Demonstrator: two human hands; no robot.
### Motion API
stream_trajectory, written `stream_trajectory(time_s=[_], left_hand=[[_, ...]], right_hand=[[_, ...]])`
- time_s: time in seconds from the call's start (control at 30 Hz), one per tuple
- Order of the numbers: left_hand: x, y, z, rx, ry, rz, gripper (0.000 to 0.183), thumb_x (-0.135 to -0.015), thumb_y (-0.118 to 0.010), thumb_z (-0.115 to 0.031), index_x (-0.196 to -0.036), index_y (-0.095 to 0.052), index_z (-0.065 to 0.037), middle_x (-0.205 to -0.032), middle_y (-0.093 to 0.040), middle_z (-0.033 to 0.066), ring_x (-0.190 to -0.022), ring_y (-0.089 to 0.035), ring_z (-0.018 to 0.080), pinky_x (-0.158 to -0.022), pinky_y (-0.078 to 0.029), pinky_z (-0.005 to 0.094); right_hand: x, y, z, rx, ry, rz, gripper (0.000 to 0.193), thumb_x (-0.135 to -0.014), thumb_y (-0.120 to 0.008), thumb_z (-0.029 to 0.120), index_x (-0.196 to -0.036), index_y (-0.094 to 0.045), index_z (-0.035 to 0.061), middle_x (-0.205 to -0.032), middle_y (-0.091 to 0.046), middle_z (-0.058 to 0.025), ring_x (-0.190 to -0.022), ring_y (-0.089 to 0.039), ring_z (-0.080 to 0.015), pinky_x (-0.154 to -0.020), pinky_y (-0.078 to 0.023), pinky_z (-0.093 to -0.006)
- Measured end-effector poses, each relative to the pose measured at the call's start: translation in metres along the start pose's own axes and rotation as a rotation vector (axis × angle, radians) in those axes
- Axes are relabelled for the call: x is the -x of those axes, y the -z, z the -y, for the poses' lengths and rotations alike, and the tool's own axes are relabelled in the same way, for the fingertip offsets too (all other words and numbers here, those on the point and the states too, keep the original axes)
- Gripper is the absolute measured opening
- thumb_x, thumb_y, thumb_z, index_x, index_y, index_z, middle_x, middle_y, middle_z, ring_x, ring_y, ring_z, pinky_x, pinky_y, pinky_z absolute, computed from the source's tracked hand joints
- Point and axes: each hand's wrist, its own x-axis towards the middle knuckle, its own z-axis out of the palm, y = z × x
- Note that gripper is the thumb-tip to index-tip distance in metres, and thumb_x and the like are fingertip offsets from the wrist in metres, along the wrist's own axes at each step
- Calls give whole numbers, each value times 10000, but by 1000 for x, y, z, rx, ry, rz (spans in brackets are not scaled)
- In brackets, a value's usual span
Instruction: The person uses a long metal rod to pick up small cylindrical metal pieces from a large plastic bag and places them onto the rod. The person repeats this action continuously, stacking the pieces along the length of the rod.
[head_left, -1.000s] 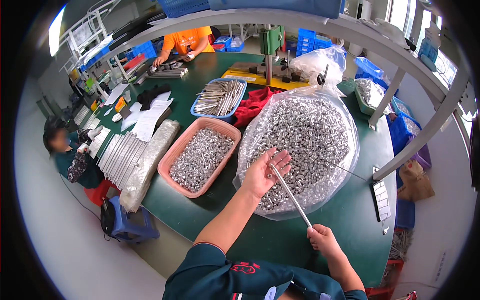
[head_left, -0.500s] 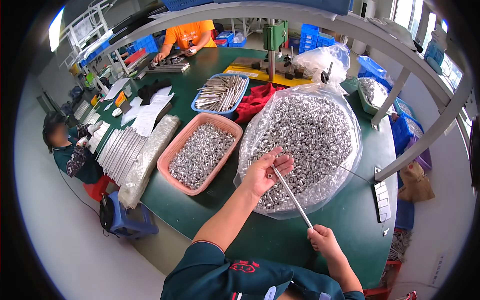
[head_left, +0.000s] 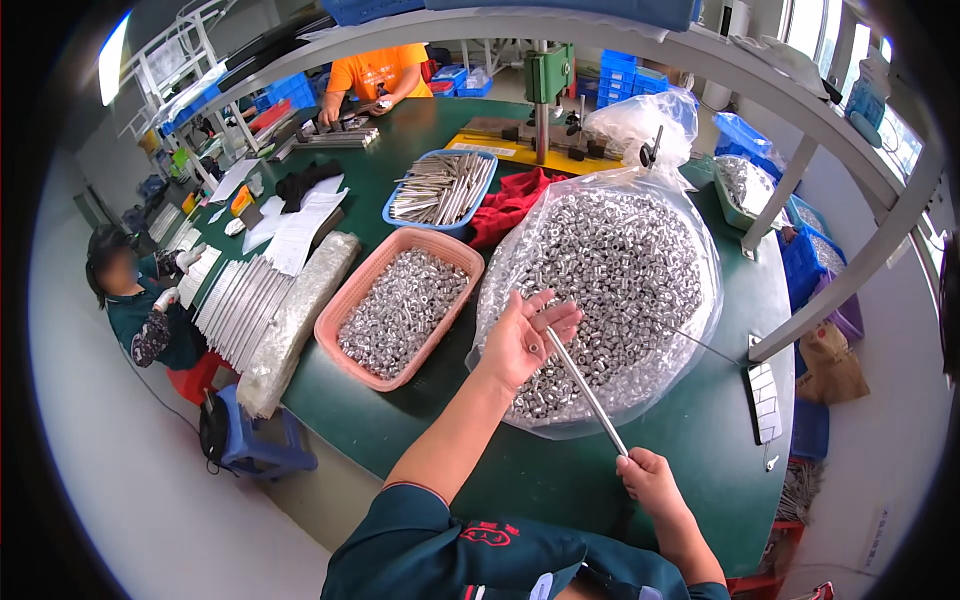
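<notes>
My left hand [head_left: 518, 345] is turned palm up over a large clear plastic bag [head_left: 708, 325] full of small metal sleeves [head_left: 630, 250]. Its fingers are spread, and a small ring-like metal piece seems to lie on the palm. A long, thin silver rod [head_left: 588, 395] slants from that hand's fingers down to my right hand [head_left: 648, 480], which is closed round the lower end. The rod's far tip is by the left fingers; whether they touch it is hard to make out. To the left sits a pink basket [head_left: 328, 335] of similar small metal pieces.
A blue basket [head_left: 490, 185] of metal rods and a red cloth [head_left: 510, 200] lie beyond. A white frame leg [head_left: 850, 290] and a phone-like object [head_left: 764, 403] are at right. Two people work across the green table [head_left: 400, 440] and at left, near wrapped tubes [head_left: 300, 330].
My left hand has shifted slightly left and up, its fingers turned a little. The right hand still grips the rod, almost in the same place.
</notes>
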Motion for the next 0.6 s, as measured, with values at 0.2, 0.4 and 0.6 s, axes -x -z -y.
stream_trajectory(time_s=[0.2, 0.4, 0.6], left_hand=[[4, -8, -14, -119, -144, 1, 611, -974, -323, -560, -1262, -493, -49, -1153, -606, 258, -1126, -579, 376, -986, -467, 457], [7, -12, -13, -200, -188, 15, 645, -969, -295, -584, -1296, -471, -57, -1034, -654, 244, -1039, -629, 370, -939, -499, 450], [14, -6, -3, -698, -404, 114, 677, -977, -267, -579, -1352, -423, -38, -990, -672, 234, -995, -654, 345, -898, -512, 406]], right_hand=[[3, -2, -3, 27, -27, 109, 279, -942, -584, 268, -753, -549, 65, -592, -433, 64, -496, -359, -24, -432, -270, -215], [2, -4, -2, 1, -40, 132, 292, -944, -587, 290, -753, -547, 73, -595, -418, 69, -495, -349, -25, -430, -262, -214], [7, -6, 4, -156, -110, 217, 240, -962, -557, 227, -806, -541, 46, -586, -379, 79, -484, -310, -18, -427, -240, -201]])
